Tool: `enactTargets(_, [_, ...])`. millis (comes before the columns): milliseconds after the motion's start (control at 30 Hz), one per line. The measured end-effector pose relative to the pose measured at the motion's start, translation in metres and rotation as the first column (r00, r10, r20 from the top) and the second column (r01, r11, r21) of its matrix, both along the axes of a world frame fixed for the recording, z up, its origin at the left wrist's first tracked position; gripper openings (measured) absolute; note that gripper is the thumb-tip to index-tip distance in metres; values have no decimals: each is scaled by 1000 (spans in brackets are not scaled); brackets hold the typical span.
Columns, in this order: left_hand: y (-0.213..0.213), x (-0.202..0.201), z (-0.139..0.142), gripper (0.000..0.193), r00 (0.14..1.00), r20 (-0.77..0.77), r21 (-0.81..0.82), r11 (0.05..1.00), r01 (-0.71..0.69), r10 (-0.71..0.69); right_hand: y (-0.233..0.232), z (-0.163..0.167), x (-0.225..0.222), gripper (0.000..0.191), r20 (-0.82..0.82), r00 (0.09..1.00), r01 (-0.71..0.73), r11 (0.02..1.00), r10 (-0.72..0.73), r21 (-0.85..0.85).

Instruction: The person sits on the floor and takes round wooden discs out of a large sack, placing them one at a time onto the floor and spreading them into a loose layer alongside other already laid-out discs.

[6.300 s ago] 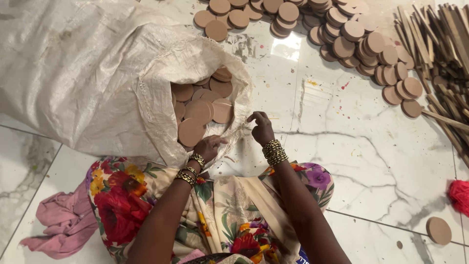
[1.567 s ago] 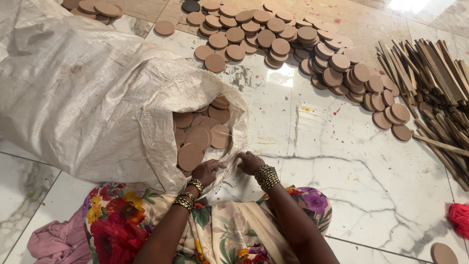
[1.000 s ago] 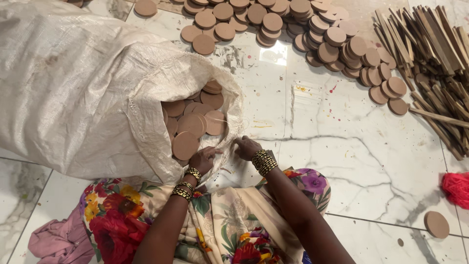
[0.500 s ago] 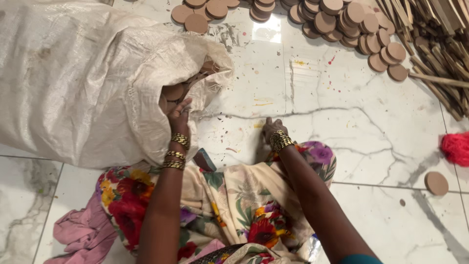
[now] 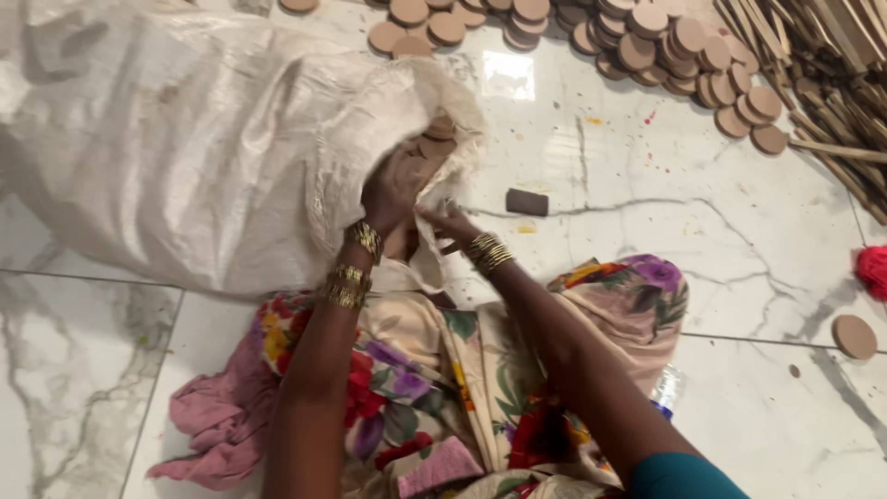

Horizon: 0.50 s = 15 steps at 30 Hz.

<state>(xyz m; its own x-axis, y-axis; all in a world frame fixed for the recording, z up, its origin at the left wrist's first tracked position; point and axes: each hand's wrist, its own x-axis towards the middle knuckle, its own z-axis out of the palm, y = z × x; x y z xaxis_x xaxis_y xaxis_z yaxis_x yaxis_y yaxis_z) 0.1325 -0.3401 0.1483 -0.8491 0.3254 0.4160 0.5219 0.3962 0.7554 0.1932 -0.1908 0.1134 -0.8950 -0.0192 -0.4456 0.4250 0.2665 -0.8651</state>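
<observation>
A large white woven sack (image 5: 185, 139) lies on the marble floor, its mouth facing me, with brown round discs (image 5: 434, 139) inside. My left hand (image 5: 393, 189) reaches into the sack's mouth among the discs; its fingers are hidden, so what it holds does not show. My right hand (image 5: 443, 222) pinches the sack's lower rim just beside the left wrist. Both wrists wear gold bangles.
Many brown discs (image 5: 647, 46) are heaped on the floor at the top. Wooden sticks (image 5: 832, 65) pile at the top right. A small dark block (image 5: 527, 201) lies near the sack. One loose disc (image 5: 854, 336) and a red thing (image 5: 871, 271) sit right. Pink cloth (image 5: 222, 416) lies left.
My left hand went from the sack's rim deep into its mouth. My right hand let go, dropped to my knee, then came back to the rim. The dark block now shows.
</observation>
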Motion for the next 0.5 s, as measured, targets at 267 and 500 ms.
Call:
enactTargets(267, [-129, -10, 31, 68, 855, -364, -572, 635, -519, 370, -22, 32, -17, 33, -377, 862, 314, 941, -339, -127])
enactTargets(500, [-166, -22, -14, 69, 854, 100, -616, 705, -351, 511, -24, 67, 6, 14, -354, 858, 301, 923, -372, -241])
